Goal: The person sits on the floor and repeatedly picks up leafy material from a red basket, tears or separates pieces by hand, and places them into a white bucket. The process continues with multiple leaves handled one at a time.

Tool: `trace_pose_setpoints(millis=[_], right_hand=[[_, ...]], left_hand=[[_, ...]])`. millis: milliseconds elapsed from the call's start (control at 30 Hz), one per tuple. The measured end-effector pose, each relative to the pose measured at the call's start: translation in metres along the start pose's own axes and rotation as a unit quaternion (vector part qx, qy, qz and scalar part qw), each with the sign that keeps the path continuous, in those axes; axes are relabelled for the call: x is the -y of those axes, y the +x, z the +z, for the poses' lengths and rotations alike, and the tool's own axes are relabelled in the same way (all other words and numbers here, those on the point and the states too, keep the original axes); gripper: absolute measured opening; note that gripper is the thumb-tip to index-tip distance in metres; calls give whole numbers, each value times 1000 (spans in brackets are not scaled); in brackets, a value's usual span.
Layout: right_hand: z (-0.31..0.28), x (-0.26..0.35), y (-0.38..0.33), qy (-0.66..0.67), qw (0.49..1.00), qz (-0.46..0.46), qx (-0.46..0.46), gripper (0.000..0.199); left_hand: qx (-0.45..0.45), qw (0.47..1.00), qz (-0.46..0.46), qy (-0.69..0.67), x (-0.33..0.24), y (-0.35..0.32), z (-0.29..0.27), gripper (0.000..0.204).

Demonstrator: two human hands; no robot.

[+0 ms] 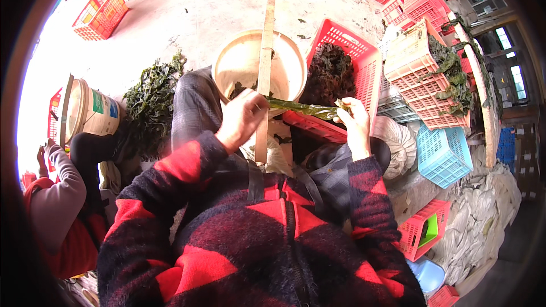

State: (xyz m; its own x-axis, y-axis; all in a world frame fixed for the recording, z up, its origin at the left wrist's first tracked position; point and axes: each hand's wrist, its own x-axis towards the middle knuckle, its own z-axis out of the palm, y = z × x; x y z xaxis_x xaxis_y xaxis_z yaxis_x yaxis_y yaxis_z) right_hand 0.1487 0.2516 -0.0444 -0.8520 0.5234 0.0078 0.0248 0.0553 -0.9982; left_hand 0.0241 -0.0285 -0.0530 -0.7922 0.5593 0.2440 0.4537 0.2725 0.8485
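A long green strip of kelp (304, 107) is stretched across in front of me between my two hands. My left hand (243, 116) is closed on its left end, right beside a wooden slat (266, 51). The right end is pinched between the fingers and thumb of my right hand (354, 124). The slat lies over a round, pale bucket (233, 57) between my knees, with dark scraps of seaweed inside. Just right of the bucket, a red plastic crate (367, 59) holds a heap of dark seaweed (330, 74). My left fingertips are partly hidden.
A pile of seaweed (152, 91) lies left of my knee. Further left, another person (57, 204) sits by a white bucket (99, 111). On the right stand a stacked pale red crate (418, 85) with seaweed and a light blue basket (443, 153). An orange crate (101, 16) sits far left.
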Motion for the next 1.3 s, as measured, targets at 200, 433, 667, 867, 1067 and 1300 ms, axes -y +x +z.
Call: trace_pose_setpoints(millis=[200, 433, 667, 867, 1067, 1300], right_hand=[[3, 30, -31, 7, 998, 64, 4, 22], [3, 7, -55, 115, 982, 148, -4, 20], [6, -25, -47, 195, 966, 163, -36, 19], [-44, -6, -29, 252, 947, 114, -163, 19], [-67, 13, -27, -45, 998, 27, 31, 18], [26, -4, -52, -288, 946, -44, 143, 22]], left_hand=[[225, 743, -404, -485, -34, 7, 62, 31], [98, 655, -371, -651, -34, 27, 83, 30], [49, 644, -370, -668, -29, 25, 83, 28], [32, 617, -328, -714, -5, 26, 48, 17], [39, 618, -295, -727, -13, 27, 34, 25], [9, 713, -277, -644, -28, 45, 67, 22]])
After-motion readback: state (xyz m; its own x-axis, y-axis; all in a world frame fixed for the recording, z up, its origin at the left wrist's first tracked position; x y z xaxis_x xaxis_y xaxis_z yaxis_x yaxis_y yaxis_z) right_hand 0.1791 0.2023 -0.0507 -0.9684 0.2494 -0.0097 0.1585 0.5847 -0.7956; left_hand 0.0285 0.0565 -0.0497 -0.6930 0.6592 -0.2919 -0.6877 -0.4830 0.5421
